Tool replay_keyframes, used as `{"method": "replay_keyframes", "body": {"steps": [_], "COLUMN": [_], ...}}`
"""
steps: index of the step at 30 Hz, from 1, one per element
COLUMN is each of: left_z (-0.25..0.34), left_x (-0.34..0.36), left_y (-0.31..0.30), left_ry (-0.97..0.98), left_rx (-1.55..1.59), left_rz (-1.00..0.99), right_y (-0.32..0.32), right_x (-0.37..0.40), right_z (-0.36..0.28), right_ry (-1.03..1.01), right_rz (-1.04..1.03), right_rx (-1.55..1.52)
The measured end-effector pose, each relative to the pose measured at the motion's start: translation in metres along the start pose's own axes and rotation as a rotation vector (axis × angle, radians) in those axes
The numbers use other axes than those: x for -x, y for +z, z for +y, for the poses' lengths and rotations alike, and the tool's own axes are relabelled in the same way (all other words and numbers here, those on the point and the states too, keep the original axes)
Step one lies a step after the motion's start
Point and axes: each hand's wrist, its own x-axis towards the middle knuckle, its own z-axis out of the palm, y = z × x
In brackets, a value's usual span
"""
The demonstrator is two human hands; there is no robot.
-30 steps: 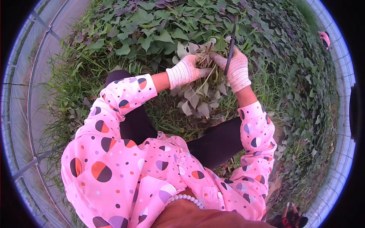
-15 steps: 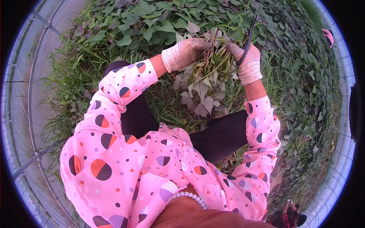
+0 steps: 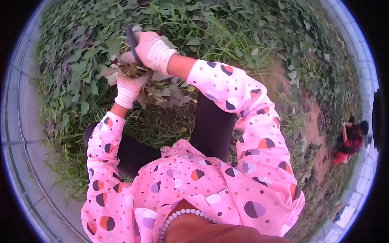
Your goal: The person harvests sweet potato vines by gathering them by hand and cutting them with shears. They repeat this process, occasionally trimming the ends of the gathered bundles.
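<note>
My left hand (image 3: 131, 86), in a striped knitted glove, is closed around a bundle of cut vines (image 3: 135, 69) from below. Above it, my right hand (image 3: 153, 50), gloved too, is wrapped round a dark curved tool (image 3: 132, 43) and presses against the top of the bundle. The tool's thin end points up and away. Wilted greyish leaves (image 3: 172, 95) hang from the bundle to the right of my left hand. Some of the stems are hidden behind my fingers.
Dense leafy vines (image 3: 77, 52) cover the ground ahead, with grass (image 3: 227, 40) among them. Bare soil (image 3: 314, 133) runs down the right. A person in red and black (image 3: 351, 139) is at the far right. A pale plastic sheet (image 3: 24, 105) lines the left side.
The view has turned to the right. Both hands have come together at the left of the view with the bundle between them, my right hand now above my left.
</note>
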Motion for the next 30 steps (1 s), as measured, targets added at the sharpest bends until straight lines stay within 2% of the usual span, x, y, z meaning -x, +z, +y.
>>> {"method": "replay_keyframes", "body": {"steps": [1,2,3,5,6,7,8,9,10,11,12,15,16,17,19,20,21,24,25,26,27,29,30], "left_z": [0.001,-0.004,-0.02,-0.156,-0.128,-0.075,-0.048,-0.046,-0.043,-0.04,-0.032,-0.006,-0.005,-0.009,0.048,0.046,0.067,0.084,0.064,0.064,0.063,0.052,0.047], "left_x": [0.005,0.006,0.006,-0.042,-0.031,-0.013,-0.005,-0.006,-0.007,-0.007,-0.006,0.001,-0.012,-0.015,0.02,0.023,0.036,0.055,0.051,0.052,0.054,0.05,0.046], "left_y": [-0.002,-0.009,-0.013,-0.086,-0.072,-0.054,-0.044,-0.035,-0.03,-0.028,-0.023,-0.002,-0.006,-0.007,0.044,0.033,0.048,0.059,0.05,0.048,0.044,0.027,0.022], "left_ry": [0.157,0.05,0.257,0.293,0.316,0.097,-0.156,-0.133,-0.226,-0.329,-0.324,0.629,1.042,0.665,0.395,0.391,0.471,0.486,0.422,0.325,0.226,0.168,0.117], "left_rx": [-0.193,-0.485,-0.093,-0.508,-0.504,-1.14,-1.774,-1.781,-1.889,-1.998,-2.011,-2.185,-1.832,-1.856,-0.103,-0.166,-0.054,-0.011,0.074,0.043,0.013,0.017,0.02], "left_rz": [0.079,0.177,0.152,0.038,-0.018,-0.102,-0.168,-0.18,-0.174,-0.159,-0.154,0.091,0.065,-0.135,-0.108,-0.261,-0.229,-0.194,-0.155,-0.117,-0.077,-0.038,-0.024], "right_y": [-0.004,-0.011,-0.013,-0.018,-0.013,-0.009,0.008,0.005,-0.002,-0.007,-0.016,-0.038,-0.045,-0.052,-0.079,-0.1,-0.123,-0.174,-0.196,-0.225,-0.253,-0.29,-0.306], "right_x": [0.004,0.015,0.023,0.045,0.051,0.06,0.051,0.057,0.064,0.069,0.074,0.067,0.067,0.066,0.077,0.086,0.095,0.107,0.115,0.119,0.131,0.145,0.152], "right_z": [-0.01,-0.024,-0.031,-0.045,-0.046,-0.048,-0.041,-0.041,-0.041,-0.04,-0.041,-0.029,-0.025,-0.021,-0.02,-0.022,-0.021,0.021,0.034,0.049,0.044,0.05,0.05], "right_ry": [0.044,-0.003,0.001,-0.071,-0.114,-0.171,-0.202,-0.248,-0.242,-0.205,-0.17,-0.089,-0.092,-0.082,-0.064,-0.01,0.046,0.074,0.058,0.061,0.133,0.028,0.096], "right_rz": [-0.065,-0.018,-0.06,-0.012,0.034,0.126,0.215,0.301,0.313,0.249,0.185,0.102,0.139,0.173,0.221,0.233,0.246,0.616,0.723,0.746,0.828,0.999,0.999], "right_rx": [0.041,0.089,0.153,0.274,0.335,0.416,0.46,0.506,0.504,0.462,0.415,0.366,0.361,0.365,0.327,0.319,0.311,0.485,0.542,0.61,0.53,0.716,0.828]}}
